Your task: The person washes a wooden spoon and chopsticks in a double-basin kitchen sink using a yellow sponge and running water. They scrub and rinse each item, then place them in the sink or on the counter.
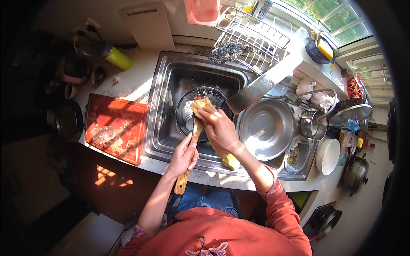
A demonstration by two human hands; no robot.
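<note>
A long wooden utensil [195,137] lies slantwise over the front rim of the steel sink [155,128], its head hidden near the cloth. My left hand [184,156] is closed around its handle. In my right hand [221,128] is a tan cloth or sponge [202,105], pressed on the utensil's upper part. Beneath both hands, a dark round pan [183,128] holding some water sits in the basin. A yellow sponge-like piece [231,162] rests on the sink's front edge, right of my left hand.
Left of the sink lies a red cutting board [128,128] with a clear cup [103,134]. On the right are a large steel bowl [267,128] and a white bowl [327,156]. Behind stands a wire rack [253,35] with a metal scrubber [228,52]; a cleaver-like broad metal piece [250,92] leans nearby.
</note>
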